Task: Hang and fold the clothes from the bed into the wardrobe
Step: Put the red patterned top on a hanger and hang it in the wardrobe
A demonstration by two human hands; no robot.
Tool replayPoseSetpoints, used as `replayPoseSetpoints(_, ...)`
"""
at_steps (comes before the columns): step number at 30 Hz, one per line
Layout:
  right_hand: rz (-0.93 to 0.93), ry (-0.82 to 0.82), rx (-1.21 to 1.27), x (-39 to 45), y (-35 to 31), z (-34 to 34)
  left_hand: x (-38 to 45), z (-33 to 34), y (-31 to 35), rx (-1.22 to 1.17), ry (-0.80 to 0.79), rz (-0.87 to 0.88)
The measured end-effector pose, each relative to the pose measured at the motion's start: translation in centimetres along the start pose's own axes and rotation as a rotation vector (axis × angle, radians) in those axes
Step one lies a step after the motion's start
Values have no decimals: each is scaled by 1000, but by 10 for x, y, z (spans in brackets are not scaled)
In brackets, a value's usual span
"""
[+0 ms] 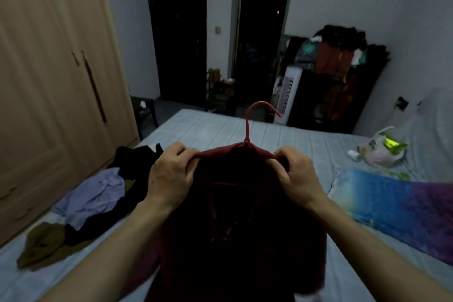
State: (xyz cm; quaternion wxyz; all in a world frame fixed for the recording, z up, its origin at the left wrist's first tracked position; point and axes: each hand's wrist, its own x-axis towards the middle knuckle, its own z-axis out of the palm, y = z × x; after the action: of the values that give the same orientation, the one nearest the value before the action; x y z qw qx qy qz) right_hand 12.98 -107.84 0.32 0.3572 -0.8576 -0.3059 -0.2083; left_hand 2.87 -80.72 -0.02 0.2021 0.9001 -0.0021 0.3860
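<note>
Head view, dim light. Centre of frame: a dark red garment (pixel 235 228) sits on a red hanger (pixel 248 127), hook pointing up and toward the far wall. Left hand (pixel 169 176) pinches the garment's left shoulder over the hanger arm, fingers (pixel 186 154) curled round the fabric. Right hand (pixel 297 176) pinches the right shoulder the same way, fingers curled and closed on cloth and hanger end. The garment hangs down between both forearms, over the bed (pixel 220 127), which fills the lower and middle frame.

Left of frame, on the bed: a lilac shirt (pixel 95 196), a black garment (pixel 137 159) just behind it and touching, an olive garment (pixel 46 243) lower left. Wardrobe (pixel 49 81) along the left edge, doors closed.

Right of frame: a blue-purple pillow (pixel 397 206) and a plastic bag (pixel 380 149) on the bed. Upper right: a loaded clothes rack (pixel 340 61) against the wall.
</note>
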Motion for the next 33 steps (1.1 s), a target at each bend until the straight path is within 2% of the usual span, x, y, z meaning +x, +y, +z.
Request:
replayPoseSetpoints(11, -165, 229, 31, 88, -72, -82, 95, -71, 40, 0, 270, 85)
replayPoseSetpoints(17, -275, 328, 54, 113, -88, -113, 124, -97, 60, 59, 395, 153)
replayPoseSetpoints(26, -271, 185, 90, 91, -58, -89, 95, -81, 48, 30, 304, 151)
replayPoseSetpoints(33, -236, 103, 114, 75, -47, -76, 74, -83, 33, 33, 369, 194)
